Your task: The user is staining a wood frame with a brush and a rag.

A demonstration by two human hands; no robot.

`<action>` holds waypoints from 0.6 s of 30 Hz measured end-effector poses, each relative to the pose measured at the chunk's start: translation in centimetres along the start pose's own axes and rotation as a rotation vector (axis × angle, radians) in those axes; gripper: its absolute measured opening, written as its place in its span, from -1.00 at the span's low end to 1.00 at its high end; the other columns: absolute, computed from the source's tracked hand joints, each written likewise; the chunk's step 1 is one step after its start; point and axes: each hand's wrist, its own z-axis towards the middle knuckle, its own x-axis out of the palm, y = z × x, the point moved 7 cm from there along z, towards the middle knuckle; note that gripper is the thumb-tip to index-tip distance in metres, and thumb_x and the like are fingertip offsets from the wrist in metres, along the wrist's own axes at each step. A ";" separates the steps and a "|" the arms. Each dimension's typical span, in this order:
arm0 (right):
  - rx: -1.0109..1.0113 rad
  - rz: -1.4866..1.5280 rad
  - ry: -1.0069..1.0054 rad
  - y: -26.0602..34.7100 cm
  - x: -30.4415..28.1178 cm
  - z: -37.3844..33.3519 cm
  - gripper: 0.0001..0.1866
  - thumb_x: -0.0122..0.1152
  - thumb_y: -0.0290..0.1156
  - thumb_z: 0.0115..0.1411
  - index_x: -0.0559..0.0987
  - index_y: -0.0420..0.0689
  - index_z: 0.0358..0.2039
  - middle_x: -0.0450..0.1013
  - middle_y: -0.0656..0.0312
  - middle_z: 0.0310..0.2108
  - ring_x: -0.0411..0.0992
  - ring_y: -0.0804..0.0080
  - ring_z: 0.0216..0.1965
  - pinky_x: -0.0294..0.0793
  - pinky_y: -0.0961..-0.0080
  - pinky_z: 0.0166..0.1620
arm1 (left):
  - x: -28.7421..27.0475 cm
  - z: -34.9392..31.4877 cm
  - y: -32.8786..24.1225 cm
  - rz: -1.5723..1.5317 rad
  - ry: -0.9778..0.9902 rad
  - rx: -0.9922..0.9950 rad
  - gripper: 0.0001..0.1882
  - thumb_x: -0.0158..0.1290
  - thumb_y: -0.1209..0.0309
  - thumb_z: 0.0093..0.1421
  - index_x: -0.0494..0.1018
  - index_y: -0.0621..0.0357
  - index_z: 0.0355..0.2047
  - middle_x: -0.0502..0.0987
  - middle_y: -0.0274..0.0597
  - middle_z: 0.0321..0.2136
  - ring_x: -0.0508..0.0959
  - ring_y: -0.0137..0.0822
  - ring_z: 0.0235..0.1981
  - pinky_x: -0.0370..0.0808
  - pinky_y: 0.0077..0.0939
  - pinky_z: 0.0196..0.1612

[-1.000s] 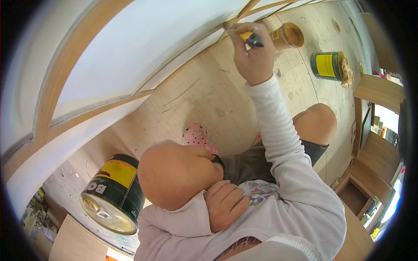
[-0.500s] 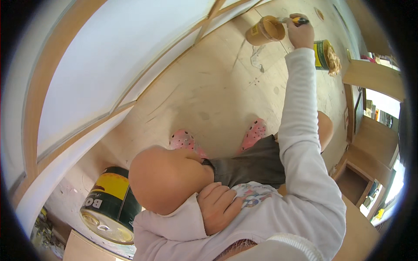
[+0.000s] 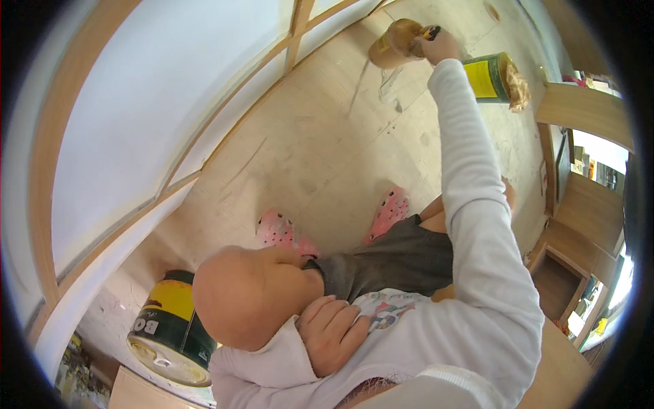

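Note:
My right hand [image 3: 443, 46], at the end of the outstretched arm, is closed around the black and yellow handle of a paintbrush [image 3: 430, 33]. Its bristle end is at the mouth of a tan plastic tub [image 3: 385, 53]; how far it reaches in is hidden. Just right of that hand is a green and yellow can [image 3: 482, 78] with crumpled, brownish wrapping [image 3: 518, 90] at its rim. My left hand [image 3: 334, 335] rests against my shirt beside my bent knee, its fingers laid over the cloth and slightly apart, with nothing seen in them.
A large dark green and yellow can [image 3: 170, 320] stands at the lower left beside my knee. Wood-framed white panels [image 3: 177, 88] run along the left. Wooden shelving [image 3: 586, 211] lines the right. My pink clogs [image 3: 388, 215] are on the smudged, pale floor [image 3: 320, 157].
My right hand and the brush have moved slightly left and nearer the tub's mouth. The whole view has shifted a little. My left hand stays at my shirt.

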 end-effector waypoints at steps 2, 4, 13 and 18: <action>0.025 0.003 -0.065 -0.8 -0.9 0.3 -0.60 0.32 -0.09 -0.11 0.60 -0.05 -0.28 0.54 0.09 -0.33 0.51 0.16 -0.27 0.46 0.38 -0.16 | -0.4 0.3 -0.4 -0.004 -0.064 0.029 -0.67 0.17 0.31 -0.17 0.48 0.17 -0.36 0.52 -0.12 -0.38 0.53 -0.16 -0.33 0.47 -0.20 -0.20; -0.020 0.158 -0.118 -1.8 -2.3 0.1 -0.58 0.33 -0.14 -0.10 0.57 -0.12 -0.27 0.53 0.05 -0.34 0.50 0.12 -0.24 0.46 0.33 -0.14 | -0.5 0.7 -0.5 -0.026 -0.091 0.042 -0.67 0.18 0.31 -0.18 0.48 0.17 -0.37 0.52 -0.11 -0.39 0.54 -0.15 -0.34 0.47 -0.18 -0.21; 0.320 0.718 -0.077 -7.8 -2.8 -1.8 -0.70 0.32 -0.41 -0.13 0.57 -0.28 -0.35 0.51 0.17 -0.56 0.50 0.50 -0.56 0.48 0.61 -0.48 | -0.1 0.0 -0.6 -0.010 -0.101 0.035 -0.66 0.19 0.28 -0.20 0.49 0.15 -0.38 0.53 -0.13 -0.39 0.54 -0.14 -0.34 0.47 -0.18 -0.21; 0.319 0.741 -0.076 -8.0 -3.4 -2.3 -0.71 0.32 -0.43 -0.13 0.57 -0.30 -0.36 0.52 0.16 -0.56 0.50 0.45 -0.57 0.50 0.57 -0.47 | 0.1 -0.1 -1.0 0.024 -0.085 0.072 -0.65 0.18 0.27 -0.17 0.49 0.15 -0.35 0.53 -0.11 -0.38 0.54 -0.13 -0.34 0.47 -0.17 -0.21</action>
